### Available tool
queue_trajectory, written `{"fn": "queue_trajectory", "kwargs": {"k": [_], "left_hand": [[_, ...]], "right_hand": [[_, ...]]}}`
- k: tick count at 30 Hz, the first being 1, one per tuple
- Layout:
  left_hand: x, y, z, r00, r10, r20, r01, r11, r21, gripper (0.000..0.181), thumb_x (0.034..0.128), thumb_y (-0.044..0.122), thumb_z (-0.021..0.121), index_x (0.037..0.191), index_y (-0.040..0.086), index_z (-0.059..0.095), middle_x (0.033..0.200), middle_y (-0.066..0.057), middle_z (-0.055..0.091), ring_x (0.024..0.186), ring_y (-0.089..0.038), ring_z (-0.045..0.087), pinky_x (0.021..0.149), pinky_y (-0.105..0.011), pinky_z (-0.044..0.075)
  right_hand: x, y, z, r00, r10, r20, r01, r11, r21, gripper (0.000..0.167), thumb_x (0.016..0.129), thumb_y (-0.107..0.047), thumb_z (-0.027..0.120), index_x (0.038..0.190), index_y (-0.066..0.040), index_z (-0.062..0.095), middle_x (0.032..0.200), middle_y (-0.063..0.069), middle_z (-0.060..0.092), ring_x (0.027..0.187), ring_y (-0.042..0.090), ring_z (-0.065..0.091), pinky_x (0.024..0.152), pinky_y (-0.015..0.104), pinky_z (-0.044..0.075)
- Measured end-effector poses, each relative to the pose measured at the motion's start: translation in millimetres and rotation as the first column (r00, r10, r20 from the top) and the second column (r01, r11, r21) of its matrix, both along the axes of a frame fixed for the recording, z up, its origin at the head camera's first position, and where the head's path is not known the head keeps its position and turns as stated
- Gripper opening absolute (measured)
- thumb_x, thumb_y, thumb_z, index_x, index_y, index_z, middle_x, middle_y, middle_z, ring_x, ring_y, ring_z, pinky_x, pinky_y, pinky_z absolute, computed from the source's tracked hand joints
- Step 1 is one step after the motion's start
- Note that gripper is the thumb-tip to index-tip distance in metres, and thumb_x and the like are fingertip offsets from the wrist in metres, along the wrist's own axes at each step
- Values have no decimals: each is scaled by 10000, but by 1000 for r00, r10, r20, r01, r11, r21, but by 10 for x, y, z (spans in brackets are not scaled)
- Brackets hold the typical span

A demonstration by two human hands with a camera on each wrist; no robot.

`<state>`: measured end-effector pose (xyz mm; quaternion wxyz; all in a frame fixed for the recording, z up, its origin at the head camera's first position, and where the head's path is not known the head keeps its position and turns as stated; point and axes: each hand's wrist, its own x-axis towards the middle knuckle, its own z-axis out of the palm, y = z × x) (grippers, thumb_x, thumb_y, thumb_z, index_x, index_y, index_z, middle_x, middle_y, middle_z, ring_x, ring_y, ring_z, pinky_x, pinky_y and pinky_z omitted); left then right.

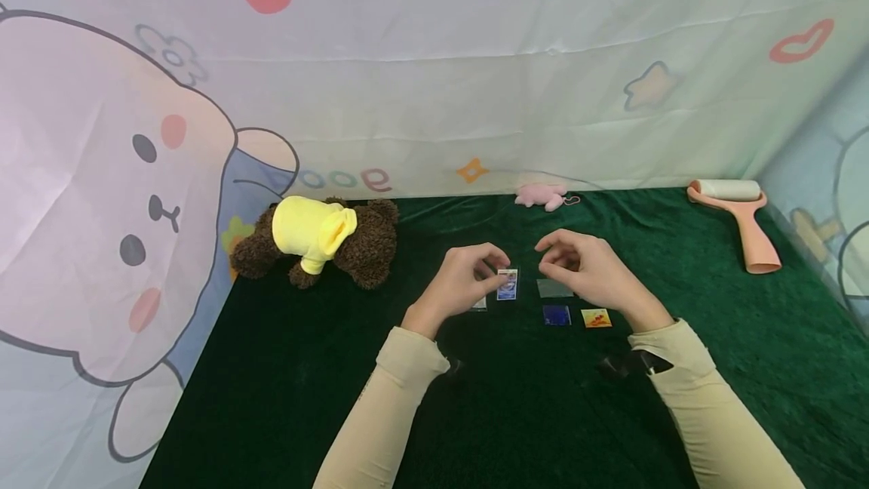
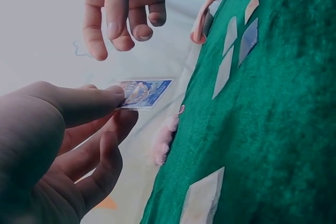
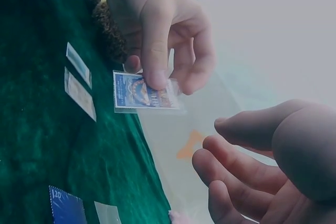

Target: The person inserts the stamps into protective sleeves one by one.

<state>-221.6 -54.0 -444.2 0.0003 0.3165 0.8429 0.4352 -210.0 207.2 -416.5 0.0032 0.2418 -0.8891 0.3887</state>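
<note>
A blue-and-white postage stamp (image 1: 507,285) in a clear sleeve is pinched between the thumb and fingers of my left hand (image 1: 468,278), above the cloth; the sleeve's margin shows beside the stamp (image 3: 137,92) in the right wrist view. Apart from it, my right hand (image 1: 587,266) hovers with loosely bent fingers and holds nothing. Below the right hand lie clear sleeves (image 1: 553,289), a dark blue stamp (image 1: 557,315) and a yellow-and-red stamp (image 1: 596,318). Partly hidden under my left hand, sleeved pieces (image 3: 80,95) lie on the cloth.
Dark green cloth (image 1: 305,398) covers the table. A brown plush bear (image 1: 370,244) in a yellow top lies at the left. A pink plush toy (image 1: 541,195) sits at the back edge, and an orange-handled lint roller (image 1: 747,229) at the right. A printed curtain (image 1: 434,96) hangs behind.
</note>
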Motion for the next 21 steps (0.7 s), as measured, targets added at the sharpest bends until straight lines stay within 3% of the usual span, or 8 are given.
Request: {"fn": "queue_trajectory", "kwargs": {"k": [8, 16, 21], "left_hand": [[-53, 19, -71, 999, -22, 30, 24, 997, -67, 157, 996, 101, 737, 1149, 90, 773, 1167, -41, 728, 963, -159, 704, 813, -236, 579], [-103, 14, -149, 984, -19, 176, 42, 991, -127, 242, 948, 57, 784, 1186, 94, 759, 1158, -32, 675, 895, -119, 674, 724, -234, 573], [-139, 10, -193, 980, -29, 196, 58, 988, -142, 259, 928, 37, 800, 1180, 74, 747, 1205, -47, 659, 875, -96, 661, 725, -229, 577]], "right_hand": [[17, 61, -12, 1000, -1, 17, 1, 1000, 21, 230, 1016, -108, 703, 1239, -63, 669, 988, 42, 750, 812, 159, 679, 719, 313, 555], [49, 128, -41, 999, -7, 45, 6, 999, 39, 215, 1019, -107, 697, 1228, -67, 669, 972, 36, 740, 790, 163, 663, 692, 304, 541], [61, 149, -39, 999, -10, 47, 8, 999, 38, 208, 1020, -101, 694, 1224, -69, 668, 978, 42, 737, 790, 170, 652, 691, 300, 539]]}}
